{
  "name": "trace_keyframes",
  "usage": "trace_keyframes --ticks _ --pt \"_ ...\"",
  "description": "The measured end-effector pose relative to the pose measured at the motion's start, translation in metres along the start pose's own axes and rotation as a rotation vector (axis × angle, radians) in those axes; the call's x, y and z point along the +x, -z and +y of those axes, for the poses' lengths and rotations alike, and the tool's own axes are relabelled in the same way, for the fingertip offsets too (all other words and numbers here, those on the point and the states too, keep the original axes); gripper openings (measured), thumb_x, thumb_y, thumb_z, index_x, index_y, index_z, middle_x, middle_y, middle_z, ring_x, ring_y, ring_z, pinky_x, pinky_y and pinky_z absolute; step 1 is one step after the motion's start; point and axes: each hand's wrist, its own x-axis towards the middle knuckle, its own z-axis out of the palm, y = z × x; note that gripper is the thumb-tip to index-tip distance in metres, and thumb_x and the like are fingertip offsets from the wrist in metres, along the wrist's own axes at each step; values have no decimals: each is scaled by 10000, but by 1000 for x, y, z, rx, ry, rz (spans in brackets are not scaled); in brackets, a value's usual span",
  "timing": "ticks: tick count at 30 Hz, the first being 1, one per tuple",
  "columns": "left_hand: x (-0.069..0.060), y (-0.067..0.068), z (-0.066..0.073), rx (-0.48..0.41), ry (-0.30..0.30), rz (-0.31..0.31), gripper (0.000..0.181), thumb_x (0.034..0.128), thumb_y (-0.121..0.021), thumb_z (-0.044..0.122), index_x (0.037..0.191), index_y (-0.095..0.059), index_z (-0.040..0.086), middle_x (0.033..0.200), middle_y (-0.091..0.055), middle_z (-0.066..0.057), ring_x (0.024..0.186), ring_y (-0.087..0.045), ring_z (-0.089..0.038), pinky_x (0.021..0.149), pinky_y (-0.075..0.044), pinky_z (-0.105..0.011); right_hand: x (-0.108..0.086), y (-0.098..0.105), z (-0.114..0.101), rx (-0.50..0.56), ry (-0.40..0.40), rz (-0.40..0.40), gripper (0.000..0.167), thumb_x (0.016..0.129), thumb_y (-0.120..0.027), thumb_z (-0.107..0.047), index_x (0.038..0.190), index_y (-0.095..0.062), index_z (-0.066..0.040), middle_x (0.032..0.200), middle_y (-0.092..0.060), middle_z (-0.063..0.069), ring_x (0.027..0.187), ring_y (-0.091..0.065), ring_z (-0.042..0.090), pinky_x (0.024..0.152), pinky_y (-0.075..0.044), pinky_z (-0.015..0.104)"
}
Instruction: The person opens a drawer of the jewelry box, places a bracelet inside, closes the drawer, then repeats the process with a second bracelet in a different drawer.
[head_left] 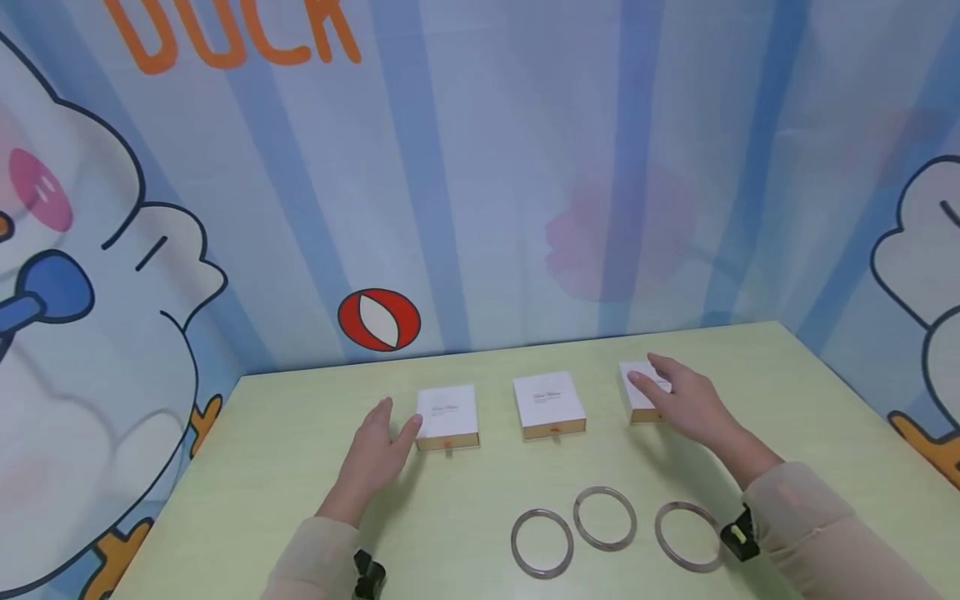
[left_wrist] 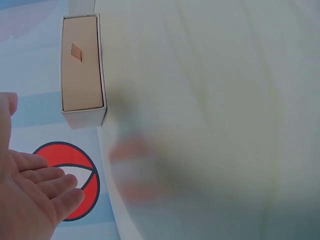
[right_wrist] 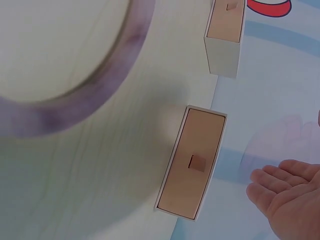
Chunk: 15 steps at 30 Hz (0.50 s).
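Note:
Three white boxes with tan drawer fronts stand in a row on the table: a left box [head_left: 447, 408], a middle box [head_left: 546, 398] and a right box [head_left: 637, 379]. Nearer the front lie three greyish bangles: a left bangle [head_left: 515, 543], a middle bangle [head_left: 604, 490] and a right bangle [head_left: 684, 505]. My left hand [head_left: 372, 454] is beside the left box, fingers extended and nothing held. Over the right box, partly covering it, is my right hand [head_left: 696, 406], also holding nothing. In the right wrist view that hand [right_wrist: 295, 197] appears apart from the box's drawer front [right_wrist: 192, 162].
The pale yellow table [head_left: 315, 417] ends at a printed curtain [head_left: 510, 167] with blue stripes and cartoon ducks. Curtain panels also rise at both sides. Dark wrist devices [head_left: 741, 535] sit on both sleeves; the right one overlaps the right bangle in the head view.

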Motion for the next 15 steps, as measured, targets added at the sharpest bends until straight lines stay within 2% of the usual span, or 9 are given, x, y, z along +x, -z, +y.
trace_keyframes --ticks 8,15 --pt "0 -2 2 -34 -24 7 722 969 -444 457 1467 -257 -32 1517 -283 -234 1394 -256 -394 1108 -250 -530 1 -4 -1 43 5 5 721 974 -418 -493 1431 -326 57 1407 -416 302 1262 -430 449 994 -371 566" --pt "2 -4 3 -44 3 6 718 966 -440 469 1461 -280 -26 1502 -311 -237 1382 -277 -400 1094 -269 -540 3 -8 -4 94 6 -1 711 970 -428 -495 1424 -347 46 1401 -431 292 1249 -456 435 984 -398 541"
